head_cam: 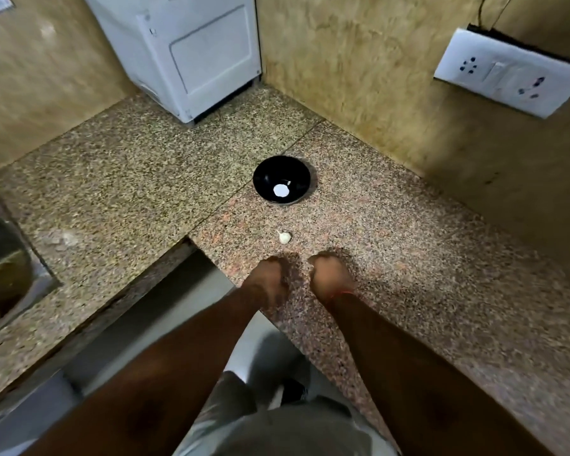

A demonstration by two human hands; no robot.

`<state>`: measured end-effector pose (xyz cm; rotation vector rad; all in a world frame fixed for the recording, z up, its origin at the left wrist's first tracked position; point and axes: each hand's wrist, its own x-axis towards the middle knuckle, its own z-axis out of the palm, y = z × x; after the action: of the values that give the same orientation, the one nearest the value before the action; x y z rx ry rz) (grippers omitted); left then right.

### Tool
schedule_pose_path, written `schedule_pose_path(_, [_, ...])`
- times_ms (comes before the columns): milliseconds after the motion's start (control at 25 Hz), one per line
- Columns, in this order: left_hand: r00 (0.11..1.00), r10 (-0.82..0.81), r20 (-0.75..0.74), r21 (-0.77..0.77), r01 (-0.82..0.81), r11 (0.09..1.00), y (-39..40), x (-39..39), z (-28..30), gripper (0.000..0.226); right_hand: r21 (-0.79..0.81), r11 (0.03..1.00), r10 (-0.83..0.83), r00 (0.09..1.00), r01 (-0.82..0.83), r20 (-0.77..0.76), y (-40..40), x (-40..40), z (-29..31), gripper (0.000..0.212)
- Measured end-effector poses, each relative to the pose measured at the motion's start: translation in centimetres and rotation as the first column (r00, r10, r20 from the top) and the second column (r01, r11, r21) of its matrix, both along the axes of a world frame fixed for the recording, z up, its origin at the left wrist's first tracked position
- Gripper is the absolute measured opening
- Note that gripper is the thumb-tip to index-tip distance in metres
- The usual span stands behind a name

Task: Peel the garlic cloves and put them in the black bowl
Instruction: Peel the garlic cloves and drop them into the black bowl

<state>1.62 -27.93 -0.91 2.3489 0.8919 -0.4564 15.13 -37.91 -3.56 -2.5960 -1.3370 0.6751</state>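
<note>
- One garlic clove [284,237] lies on the speckled granite worktop [408,258], just below the middle of the frame: pale cream, plump, skin apparently on.
- Its thin pointed tip aims to the upper left of the frame and its rounded end to the lower right, so the long axis runs on that slant.
- One black bowl [282,184] sits above the clove, near the frame's centre and apart from it; glossy inside, with a round white patch at the bottom.
- Two hands rest on the worktop just below the clove, not touching it. The left hand [273,278] and right hand [331,274] both show curled fingers; blur hides whether they pinch anything.
- One white appliance [191,54] stands at the top; one switch plate [507,74] is at upper right.
</note>
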Motion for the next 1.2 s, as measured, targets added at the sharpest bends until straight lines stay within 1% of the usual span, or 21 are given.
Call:
schedule_pose_path(80, [1.000,-0.007,0.012,0.026,0.007,1.000,0.6,0.3,-0.4,0.047,-0.017,1.000,-0.011,1.000,0.011,0.002,0.6,0.3,-0.3,0.036])
schedule_pose_path(200, [0.995,0.077,0.062,0.047,-0.080,0.996,2.0,0.6,-1.4,0.037,-0.002,1.000,0.018,1.000,-0.018,-0.009,1.4,1.1,-1.0,0.028])
schedule_pose_path(240, [0.993,0.098,0.065,0.040,-0.101,0.994,2.6,0.8,-1.7,0.035,0.019,1.000,-0.002,1.000,0.003,-0.030,1.9,1.5,-1.1,0.025])
schedule_pose_path(320, [0.987,0.138,0.077,0.035,-0.141,0.989,3.7,1.2,-2.2,0.025,0.122,0.986,-0.101,0.991,0.112,-0.088,3.5,2.4,-0.9,0.024])
schedule_pose_path(400, [0.979,0.174,0.107,0.049,-0.180,0.982,5.2,1.7,-2.6,0.014,0.285,0.939,-0.164,0.978,0.195,-0.130,6.4,3.6,0.2,0.019])
schedule_pose_path(440, [0.971,0.201,0.128,0.048,-0.208,0.977,5.9,1.9,-3.0,0.014,0.340,0.915,-0.178,0.974,0.217,-0.143,8.2,4.2,0.9,0.017])
schedule_pose_path(520, [0.950,0.269,0.155,0.006,-0.273,0.962,7.2,2.1,-3.4,0.025,0.381,0.891,-0.198,0.965,0.249,-0.170,12.0,5.4,2.3,0.014])
schedule_pose_path(600, [0.948,0.274,0.163,-0.019,-0.275,0.961,8.4,2.2,-3.9,0.037,0.370,0.888,-0.208,0.956,0.274,-0.208,15.3,6.4,3.0,0.014])
schedule_pose_path(720, [0.953,0.240,0.187,-0.060,-0.233,0.971,10.2,2.6,-4.4,0.040,0.300,0.906,-0.229,0.941,0.300,-0.249,18.1,7.1,3.0,0.018])
schedule_pose_path(800, [0.964,0.162,0.213,-0.070,-0.151,0.986,11.2,3.0,-4.7,0.041,0.336,0.898,-0.216,0.951,0.282,-0.222,18.6,7.3,2.8,0.021])
schedule_pose_path(880, [0.966,0.107,0.235,-0.064,-0.095,0.993,11.6,3.3,-4.7,0.045,0.411,0.878,-0.197,0.968,0.245,-0.155,17.9,7.1,2.5,0.021])
schedule_pose_path(920, [0.965,0.096,0.244,-0.050,-0.086,0.995,11.8,3.6,-4.7,0.044,0.439,0.859,-0.219,0.964,0.263,-0.150,17.3,6.8,2.5,0.020])
schedule_pose_path(1000, [0.956,0.069,0.284,-0.021,-0.066,0.998,11.9,4.2,-4.8,0.034,0.452,0.815,-0.293,0.931,0.362,-0.217,15.4,6.0,1.9,0.015])
schedule_pose_path(1080, [0.948,0.020,0.317,-0.014,-0.017,1.000,11.7,4.7,-5.0,0.021,0.389,0.821,-0.328,0.902,0.419,-0.281,13.0,5.0,0.3,0.011])
schedule_pose_path(1160, [0.944,0.019,0.329,-0.032,-0.008,0.999,11.6,5.1,-5.5,0.023,0.276,0.880,-0.291,0.899,0.386,-0.327,10.7,4.0,-1.6,0.008])
schedule_pose_path(1200, [0.943,0.043,0.331,-0.061,-0.024,0.998,11.5,5.1,-5.8,0.022,0.241,0.901,-0.265,0.897,0.361,-0.353,9.8,3.4,-2.3,0.010])
